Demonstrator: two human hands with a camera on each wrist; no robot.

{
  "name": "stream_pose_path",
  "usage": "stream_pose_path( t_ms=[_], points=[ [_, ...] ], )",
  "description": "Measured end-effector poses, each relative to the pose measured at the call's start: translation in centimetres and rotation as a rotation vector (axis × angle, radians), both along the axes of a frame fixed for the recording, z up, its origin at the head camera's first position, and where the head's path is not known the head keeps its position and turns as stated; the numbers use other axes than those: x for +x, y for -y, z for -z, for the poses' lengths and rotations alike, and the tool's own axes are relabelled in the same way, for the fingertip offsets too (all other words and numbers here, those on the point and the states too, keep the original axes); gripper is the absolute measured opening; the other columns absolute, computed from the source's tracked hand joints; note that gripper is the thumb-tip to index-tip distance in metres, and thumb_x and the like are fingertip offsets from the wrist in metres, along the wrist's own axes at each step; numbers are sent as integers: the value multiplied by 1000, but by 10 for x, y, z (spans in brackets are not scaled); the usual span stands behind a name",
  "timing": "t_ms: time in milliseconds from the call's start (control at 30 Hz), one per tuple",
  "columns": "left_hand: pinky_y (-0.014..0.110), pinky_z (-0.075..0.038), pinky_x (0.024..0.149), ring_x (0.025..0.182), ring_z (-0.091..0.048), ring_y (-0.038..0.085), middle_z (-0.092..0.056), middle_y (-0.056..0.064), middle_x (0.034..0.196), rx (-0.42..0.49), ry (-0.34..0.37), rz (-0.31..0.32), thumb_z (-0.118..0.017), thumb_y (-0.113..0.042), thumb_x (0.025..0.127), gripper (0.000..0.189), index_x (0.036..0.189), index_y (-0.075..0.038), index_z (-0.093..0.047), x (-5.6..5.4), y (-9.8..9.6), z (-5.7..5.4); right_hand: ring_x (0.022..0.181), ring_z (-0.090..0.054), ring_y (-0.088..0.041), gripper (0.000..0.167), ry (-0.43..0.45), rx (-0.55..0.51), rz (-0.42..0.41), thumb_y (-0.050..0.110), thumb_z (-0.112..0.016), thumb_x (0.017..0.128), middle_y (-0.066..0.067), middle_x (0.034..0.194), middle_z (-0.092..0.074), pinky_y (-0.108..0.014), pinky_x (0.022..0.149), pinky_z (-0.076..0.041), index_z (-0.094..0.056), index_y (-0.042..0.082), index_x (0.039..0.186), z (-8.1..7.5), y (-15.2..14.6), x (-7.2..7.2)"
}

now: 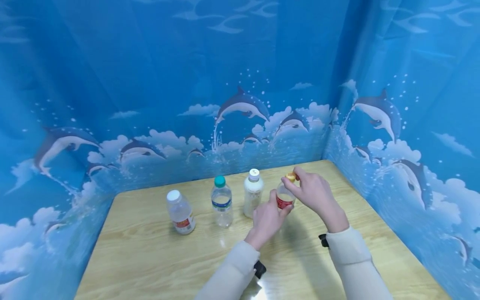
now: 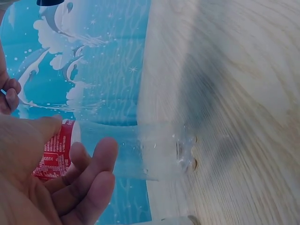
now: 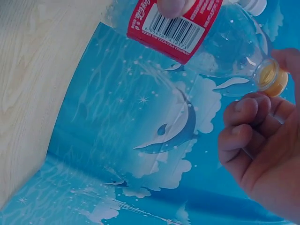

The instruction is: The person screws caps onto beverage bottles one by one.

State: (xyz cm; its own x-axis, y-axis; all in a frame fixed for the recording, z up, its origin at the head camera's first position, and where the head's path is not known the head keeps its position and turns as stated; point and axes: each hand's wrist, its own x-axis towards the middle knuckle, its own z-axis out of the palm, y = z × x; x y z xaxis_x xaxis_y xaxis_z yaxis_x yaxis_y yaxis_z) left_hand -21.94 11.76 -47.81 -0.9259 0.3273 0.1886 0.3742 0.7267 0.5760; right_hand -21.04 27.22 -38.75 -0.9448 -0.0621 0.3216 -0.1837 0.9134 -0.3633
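Observation:
A clear plastic soda bottle (image 1: 285, 192) with a red Coca-Cola label (image 3: 176, 28) is at the right of the row of bottles. My left hand (image 1: 268, 218) grips it round the label, thumb and fingers on opposite sides. At the bottle's mouth, my right hand (image 1: 316, 191) pinches an orange-yellow cap (image 3: 278, 85) between thumb and fingers. The clear rim of the neck shows against the cap in the right wrist view; whether the cap is seated or loose I cannot tell. In the left wrist view, the bottle's base is at the tabletop.
Left of my hands stand a white bottle (image 1: 253, 193) with a white cap, a clear bottle (image 1: 222, 208) with a green cap, and a clear bottle (image 1: 181, 212) with a white cap. They share the wooden table (image 1: 150, 258). Blue dolphin-print curtains (image 1: 168, 83) enclose its back and sides.

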Motion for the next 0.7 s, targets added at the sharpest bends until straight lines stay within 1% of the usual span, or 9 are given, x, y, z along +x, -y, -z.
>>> stream_pose_path(
  t_ms=[67, 133, 267, 367, 400, 533, 633, 700],
  points=[
    [38, -52, 63, 69, -67, 17, -74, 5, 85, 3, 14, -20, -64, -56, 102, 67, 147, -10, -47, -1, -3, 0, 50, -40, -17, 38, 15, 1, 17, 47, -60, 106, -1, 58, -43, -31, 47, -32, -62, 10, 101, 0, 1, -1],
    [42, -54, 68, 76, -71, 21, -76, 7, 90, 10, 47, -44, -65, -56, 102, 71, 151, -9, -45, -2, -5, -1, 49, -41, -18, 40, 23, 0, 32, 49, -59, 106, -1, 58, -43, -32, 46, -33, -61, 10, 103, 1, 2, -2],
    [46, -56, 75, 87, -75, 27, -78, 11, 100, 20, 89, -98, -65, -57, 101, 75, 156, -11, -43, -4, -10, -4, 47, -40, -19, 42, 16, -7, 44, 50, -58, 107, -2, 56, -41, -33, 45, -33, -58, 8, 104, 1, 4, -5],
    [45, -55, 73, 85, -74, 29, -78, 13, 99, 31, 85, -137, -68, -57, 99, 76, 155, -10, -45, -6, -12, -6, 46, -40, -19, 43, 8, -9, 43, 51, -57, 107, -2, 56, -41, -33, 44, -33, -58, 8, 105, 2, 6, -10],
    [45, -55, 71, 82, -74, 29, -78, 13, 96, 40, 85, -143, -69, -57, 99, 77, 155, -10, -46, -7, -12, -6, 46, -40, -19, 44, 6, -5, 45, 52, -57, 107, -2, 56, -41, -33, 44, -33, -58, 8, 106, 2, 6, -11],
    [42, -55, 67, 74, -71, 26, -75, 13, 85, 103, 114, -154, -73, -57, 95, 89, 158, -3, -41, -6, -12, -5, 47, -40, -18, 44, -10, 35, 50, 52, -56, 107, -2, 56, -43, -33, 44, -32, -60, 8, 106, 2, 5, -13],
    [41, -56, 65, 72, -69, 24, -72, 13, 80, 146, 135, -147, -76, -59, 92, 100, 161, 1, -35, -3, -8, -4, 47, -42, -19, 46, -27, 71, 57, 53, -57, 107, -3, 56, -47, -33, 44, -33, -60, 7, 104, 3, 4, -14],
    [39, -56, 64, 70, -68, 23, -70, 12, 75, 159, 131, -127, -76, -57, 93, 100, 161, 3, -34, 4, 0, -4, 47, -45, -19, 50, -27, 87, 70, 56, -56, 106, -3, 57, -50, -33, 44, -34, -60, 6, 105, 3, 4, -14]
  ],
)
